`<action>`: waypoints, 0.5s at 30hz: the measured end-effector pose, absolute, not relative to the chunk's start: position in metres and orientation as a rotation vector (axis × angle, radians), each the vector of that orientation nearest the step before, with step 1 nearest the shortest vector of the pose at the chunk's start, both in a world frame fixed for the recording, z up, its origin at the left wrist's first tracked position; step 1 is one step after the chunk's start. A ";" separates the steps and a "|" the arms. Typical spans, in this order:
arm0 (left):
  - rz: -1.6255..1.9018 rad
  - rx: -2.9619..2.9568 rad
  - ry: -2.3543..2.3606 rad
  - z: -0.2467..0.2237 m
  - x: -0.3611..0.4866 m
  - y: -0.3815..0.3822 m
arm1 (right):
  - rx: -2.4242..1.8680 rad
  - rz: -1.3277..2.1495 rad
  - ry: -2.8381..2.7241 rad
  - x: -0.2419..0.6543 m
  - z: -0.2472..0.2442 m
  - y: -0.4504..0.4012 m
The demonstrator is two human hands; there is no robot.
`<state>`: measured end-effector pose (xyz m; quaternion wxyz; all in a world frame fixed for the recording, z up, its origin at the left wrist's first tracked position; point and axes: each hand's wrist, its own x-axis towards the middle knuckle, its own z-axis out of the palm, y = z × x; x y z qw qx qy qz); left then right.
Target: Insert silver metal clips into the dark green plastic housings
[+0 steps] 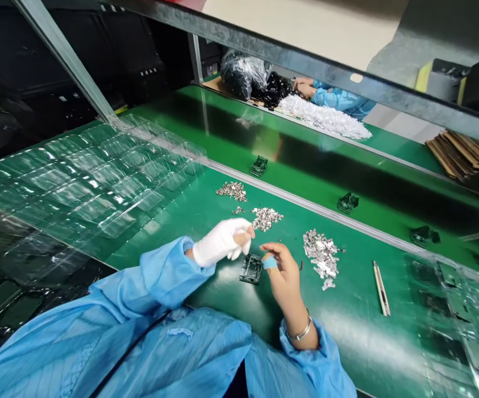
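Note:
My left hand (pixel 224 241), in a white glove with bare fingertips, is above and left of a small dark part (pixel 250 269) lying on the green tabletop. Its thumb and forefinger are pinched together near a pile of small silvery pieces (pixel 266 219); anything between them is too small to name. My right hand (pixel 281 270) is just right of the dark part, with blue tape on a finger. Its thumb and fingers are apart, and nothing shows between them. A pile of flat metal pieces (pixel 321 255) sits to the right of this hand.
Clear plastic trays (pixel 85 174) cover the left side; another tray (pixel 463 315) holds dark parts at right. Tweezers (pixel 381 288) lie right of centre. Dark parts (pixel 259 166) rest beyond a metal rail (pixel 289 194). Another person's blue sleeve (pixel 338 100) shows behind.

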<state>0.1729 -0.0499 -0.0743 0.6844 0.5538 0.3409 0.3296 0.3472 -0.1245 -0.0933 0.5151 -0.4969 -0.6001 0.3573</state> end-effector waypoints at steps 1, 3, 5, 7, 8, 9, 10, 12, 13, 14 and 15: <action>0.695 1.170 0.711 -0.074 0.177 -0.063 | -1.150 0.965 -1.375 0.342 -0.092 -0.123; 0.652 1.075 0.679 -0.077 0.184 -0.083 | -1.081 1.125 -1.261 0.335 -0.093 -0.123; 0.647 1.031 0.697 -0.084 0.187 -0.093 | -1.043 1.212 -1.207 0.334 -0.096 -0.125; 0.626 1.042 0.702 -0.090 0.188 -0.096 | -1.023 1.259 -1.212 0.336 -0.099 -0.128; 0.620 1.060 0.698 -0.092 0.188 -0.097 | -1.017 1.266 -1.228 0.338 -0.101 -0.129; 0.625 1.078 0.694 -0.093 0.188 -0.098 | -1.012 1.265 -1.249 0.340 -0.101 -0.130; 0.635 1.093 0.694 -0.094 0.188 -0.099 | -1.009 1.262 -1.275 0.341 -0.102 -0.131; 0.658 1.115 0.720 -0.092 0.189 -0.101 | -1.011 1.247 -1.322 0.343 -0.102 -0.131; 0.657 1.121 0.744 -0.091 0.190 -0.102 | -1.021 1.237 -1.338 0.344 -0.102 -0.131; 0.647 1.127 0.771 -0.090 0.190 -0.104 | -1.031 1.232 -1.346 0.345 -0.101 -0.131; 0.635 1.136 0.797 -0.089 0.190 -0.105 | -1.040 1.235 -1.342 0.345 -0.101 -0.132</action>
